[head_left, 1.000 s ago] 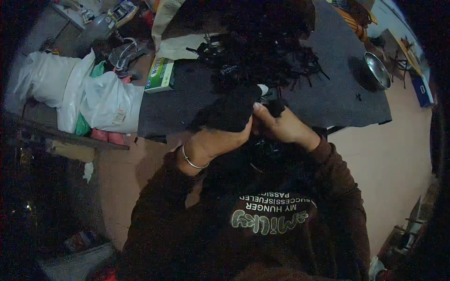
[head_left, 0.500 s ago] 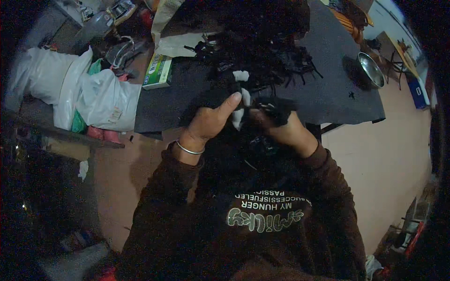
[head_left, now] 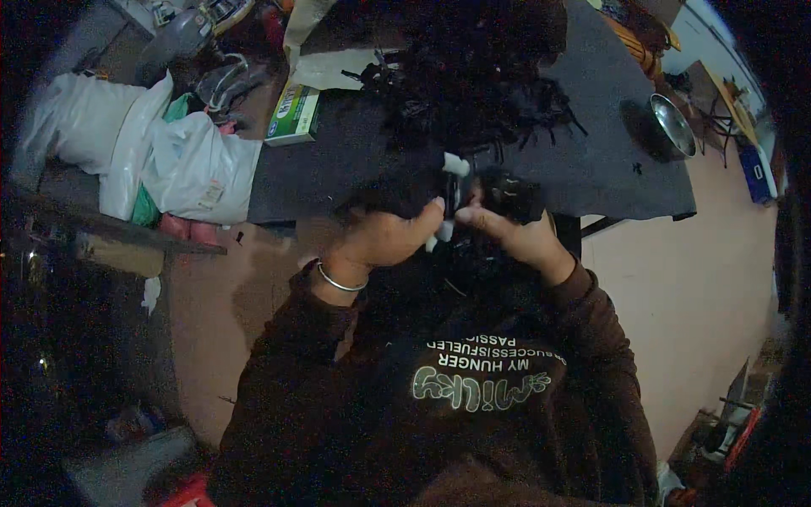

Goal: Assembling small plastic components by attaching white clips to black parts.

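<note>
Both hands meet just above the near edge of the dark work table (head_left: pixel 338 169): the left hand (head_left: pixel 384 241) and right hand (head_left: pixel 515 232) each pinch a small black piece with a white part (head_left: pixel 448 198) between thumb and fingertips. If either pinch slackens, it could drop into the heap of black scraps (head_left: pixel 473 93) and get lost.
</note>
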A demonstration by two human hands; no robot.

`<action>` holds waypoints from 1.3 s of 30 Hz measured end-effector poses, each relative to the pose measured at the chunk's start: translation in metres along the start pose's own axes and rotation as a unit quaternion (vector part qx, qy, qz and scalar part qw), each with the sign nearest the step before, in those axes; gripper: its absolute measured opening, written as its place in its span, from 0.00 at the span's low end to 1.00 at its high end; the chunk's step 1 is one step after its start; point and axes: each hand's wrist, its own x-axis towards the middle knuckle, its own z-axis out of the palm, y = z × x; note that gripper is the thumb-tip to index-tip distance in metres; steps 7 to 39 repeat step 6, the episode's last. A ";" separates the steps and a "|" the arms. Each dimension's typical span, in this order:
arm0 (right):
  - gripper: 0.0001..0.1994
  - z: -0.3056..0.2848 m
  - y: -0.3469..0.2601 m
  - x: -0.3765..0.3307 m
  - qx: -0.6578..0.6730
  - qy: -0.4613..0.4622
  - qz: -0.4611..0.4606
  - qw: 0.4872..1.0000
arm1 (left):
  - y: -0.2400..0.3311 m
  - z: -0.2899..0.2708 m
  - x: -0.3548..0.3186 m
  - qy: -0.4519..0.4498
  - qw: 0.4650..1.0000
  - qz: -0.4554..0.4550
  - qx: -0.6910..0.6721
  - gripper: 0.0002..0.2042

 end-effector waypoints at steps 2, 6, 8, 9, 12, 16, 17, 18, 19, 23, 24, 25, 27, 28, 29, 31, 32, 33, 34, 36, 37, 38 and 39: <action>0.09 0.009 0.007 -0.006 0.028 0.022 0.021 0.999 | -0.006 0.003 -0.002 -0.020 0.997 0.080 0.005 0.13; 0.09 0.009 -0.008 -0.012 -0.001 0.019 0.053 0.998 | -0.018 0.011 -0.009 -0.008 0.978 0.197 0.072 0.17; 0.09 0.009 -0.008 -0.012 -0.001 0.019 0.053 0.998 | -0.018 0.011 -0.009 -0.008 0.978 0.197 0.072 0.17; 0.09 0.009 -0.008 -0.012 -0.001 0.019 0.053 0.998 | -0.018 0.011 -0.009 -0.008 0.978 0.197 0.072 0.17; 0.09 0.009 -0.008 -0.012 -0.001 0.019 0.053 0.998 | -0.018 0.011 -0.009 -0.008 0.978 0.197 0.072 0.17; 0.09 0.009 -0.008 -0.012 -0.001 0.019 0.053 0.998 | -0.018 0.011 -0.009 -0.008 0.978 0.197 0.072 0.17; 0.09 0.009 -0.008 -0.012 -0.001 0.019 0.053 0.998 | -0.018 0.011 -0.009 -0.008 0.978 0.197 0.072 0.17; 0.09 0.009 -0.008 -0.012 -0.001 0.019 0.053 0.998 | -0.018 0.011 -0.009 -0.008 0.978 0.197 0.072 0.17; 0.09 0.009 -0.008 -0.012 -0.001 0.019 0.053 0.998 | -0.018 0.011 -0.009 -0.008 0.978 0.197 0.072 0.17; 0.09 0.009 -0.008 -0.012 -0.001 0.019 0.053 0.998 | -0.018 0.011 -0.009 -0.008 0.978 0.197 0.072 0.17; 0.09 0.009 -0.008 -0.012 -0.001 0.019 0.053 0.998 | -0.018 0.011 -0.009 -0.008 0.978 0.197 0.072 0.17; 0.09 0.009 -0.008 -0.012 -0.001 0.019 0.053 0.998 | -0.018 0.011 -0.009 -0.008 0.978 0.197 0.072 0.17; 0.09 0.009 -0.008 -0.012 -0.001 0.019 0.053 0.998 | -0.018 0.011 -0.009 -0.008 0.978 0.197 0.072 0.17; 0.09 0.009 -0.008 -0.012 -0.001 0.019 0.053 0.998 | -0.018 0.011 -0.009 -0.008 0.978 0.197 0.072 0.17; 0.09 0.009 -0.008 -0.012 -0.001 0.019 0.053 0.998 | -0.018 0.011 -0.009 -0.008 0.978 0.197 0.072 0.17; 0.09 0.009 -0.008 -0.012 -0.001 0.019 0.053 0.998 | -0.018 0.011 -0.009 -0.008 0.978 0.197 0.072 0.17; 0.09 0.009 -0.008 -0.012 -0.001 0.019 0.053 0.998 | -0.018 0.011 -0.009 -0.008 0.978 0.197 0.072 0.17; 0.09 0.009 -0.008 -0.012 -0.001 0.019 0.053 0.998 | -0.018 0.011 -0.009 -0.008 0.978 0.197 0.072 0.17; 0.09 0.009 -0.008 -0.012 -0.001 0.019 0.053 0.998 | -0.018 0.011 -0.009 -0.008 0.978 0.197 0.072 0.17; 0.09 0.009 -0.008 -0.012 -0.001 0.019 0.053 0.998 | -0.018 0.011 -0.009 -0.008 0.978 0.197 0.072 0.17; 0.09 0.009 -0.008 -0.012 -0.001 0.019 0.053 0.998 | -0.018 0.011 -0.009 -0.008 0.978 0.197 0.072 0.17; 0.09 0.009 -0.008 -0.012 -0.001 0.019 0.053 0.998 | -0.018 0.011 -0.009 -0.008 0.978 0.197 0.072 0.17; 0.09 0.009 -0.008 -0.012 -0.001 0.019 0.053 0.998 | -0.018 0.011 -0.009 -0.008 0.978 0.197 0.072 0.17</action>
